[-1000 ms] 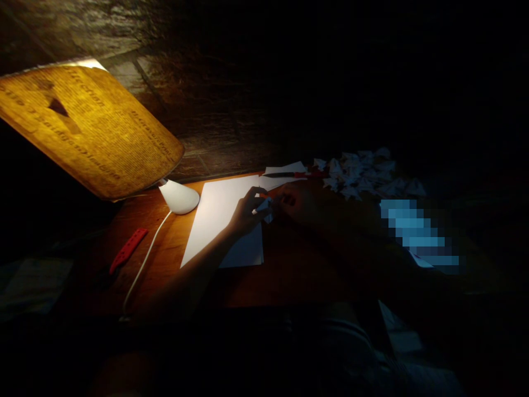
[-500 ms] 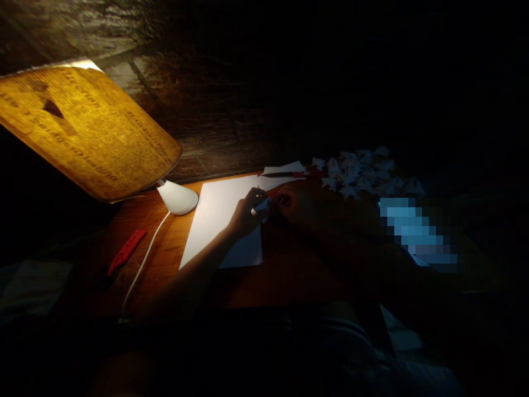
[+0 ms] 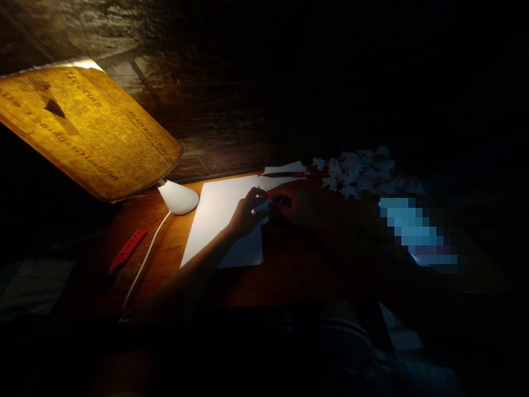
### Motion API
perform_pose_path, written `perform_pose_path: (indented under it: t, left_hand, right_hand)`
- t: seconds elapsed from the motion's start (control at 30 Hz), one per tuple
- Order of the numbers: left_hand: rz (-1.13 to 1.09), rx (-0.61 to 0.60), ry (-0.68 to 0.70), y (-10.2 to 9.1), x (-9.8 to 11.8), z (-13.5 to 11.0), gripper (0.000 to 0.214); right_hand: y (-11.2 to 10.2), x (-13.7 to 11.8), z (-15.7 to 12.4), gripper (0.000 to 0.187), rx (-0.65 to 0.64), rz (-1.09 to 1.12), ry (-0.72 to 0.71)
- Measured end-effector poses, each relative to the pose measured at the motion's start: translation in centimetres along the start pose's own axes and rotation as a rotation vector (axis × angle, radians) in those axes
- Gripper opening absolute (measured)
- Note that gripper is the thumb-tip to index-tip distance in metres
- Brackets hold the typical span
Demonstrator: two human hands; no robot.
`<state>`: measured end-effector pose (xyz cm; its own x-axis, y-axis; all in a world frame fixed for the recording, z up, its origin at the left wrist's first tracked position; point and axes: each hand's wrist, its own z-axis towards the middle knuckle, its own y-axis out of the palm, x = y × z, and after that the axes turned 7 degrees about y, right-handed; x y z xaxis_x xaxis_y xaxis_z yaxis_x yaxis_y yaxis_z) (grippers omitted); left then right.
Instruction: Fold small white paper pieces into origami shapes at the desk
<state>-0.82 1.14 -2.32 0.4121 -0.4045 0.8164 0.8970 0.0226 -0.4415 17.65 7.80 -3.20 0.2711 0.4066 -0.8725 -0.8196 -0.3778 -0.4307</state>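
Note:
Above the right edge of a stack of white paper sheets (image 3: 225,212), my left hand (image 3: 247,214) is closed on a small piece of folded paper (image 3: 262,207). My right hand (image 3: 287,205) meets it from the right, its fingers pinched at the paper's other end. Deep shadow covers the right hand, so its fingertips are hard to make out. Behind the hands, a knife with a dark blade and red handle (image 3: 303,174) lies across smaller paper pieces (image 3: 285,167).
A lit lamp with a printed shade (image 3: 95,132) and white base (image 3: 177,198) stands left, its white cord (image 3: 144,264) crossing the wooden table (image 3: 243,286). Near it lies a red perforated strip (image 3: 128,251). Several folded paper shapes (image 3: 359,171) are heaped back right, beside a glowing, blurred-out screen (image 3: 417,231).
The folded paper between my hands has turned slightly and shows more of its surface. My right hand's fingers have shifted a little; the left hand is almost still.

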Motion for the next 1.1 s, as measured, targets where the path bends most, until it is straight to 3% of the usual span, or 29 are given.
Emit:
perform_pose_path:
  t: [0.3,0.5,0.73,1.1]
  left_hand:
    - [-0.071,0.020,-0.040,0.0,0.0,0.1,0.032]
    - [0.034,0.008,-0.019,0.1,0.2,0.3,0.030]
    - [0.106,0.011,-0.071,0.1,0.2,0.5,0.045]
    - [-0.023,0.019,-0.109,0.0,1.0,0.4,0.039]
  right_hand:
    - [0.2,0.1,0.1,0.010,-0.003,0.064,-0.006]
    - [-0.2,-0.3,0.0,0.011,0.012,0.086,-0.006]
    - [-0.2,-0.5,-0.2,0.009,0.016,0.073,0.038]
    - [0.1,-0.6,-0.1,0.011,-0.035,0.079,-0.021]
